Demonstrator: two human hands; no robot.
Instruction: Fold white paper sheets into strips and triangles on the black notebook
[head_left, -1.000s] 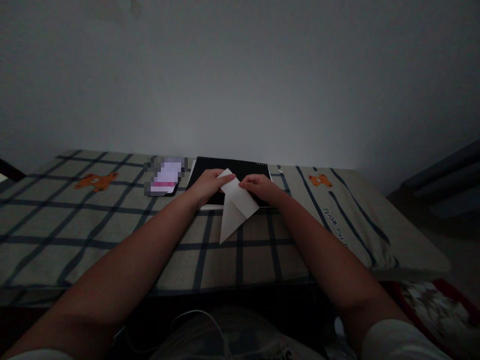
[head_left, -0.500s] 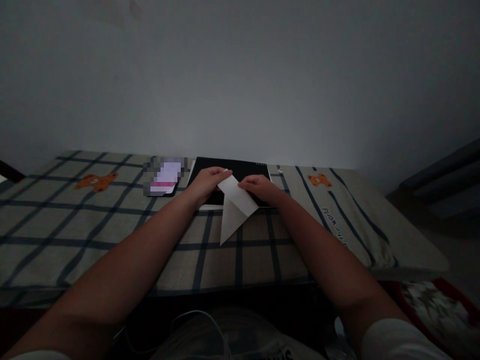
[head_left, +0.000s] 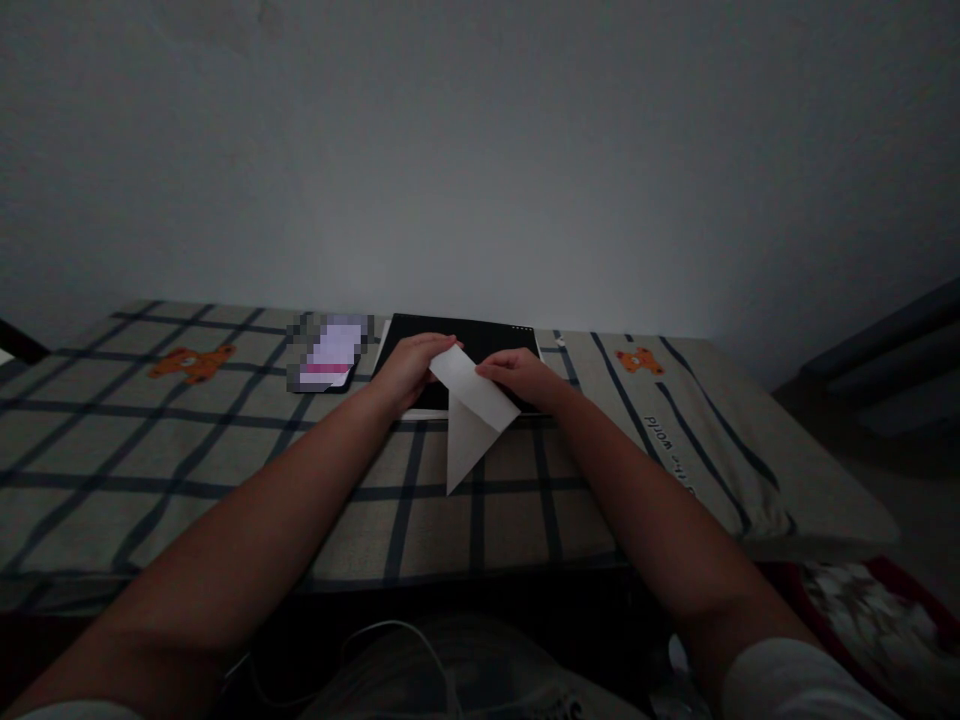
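Note:
A folded white paper [head_left: 471, 418] with a pointed lower tip lies on the checked cloth [head_left: 187, 460] of a table. My left hand [head_left: 409, 368] pinches its upper left corner. My right hand [head_left: 519, 375] presses on its upper right edge. Both hands rest over a black tablet [head_left: 465, 335] at the back of the table, which they partly hide. The room is dim.
A phone [head_left: 330, 355] with a lit screen lies left of the tablet. The cloth has orange bear prints [head_left: 191, 362]. A plain wall [head_left: 480, 150] rises right behind the table. A white cable [head_left: 405, 650] lies in my lap. A patterned fabric [head_left: 877, 610] shows at the lower right.
The upper left flap of the paper has been folded down flatter under my left hand, and the lower tip has shifted slightly right. Both arms stay nearly in place.

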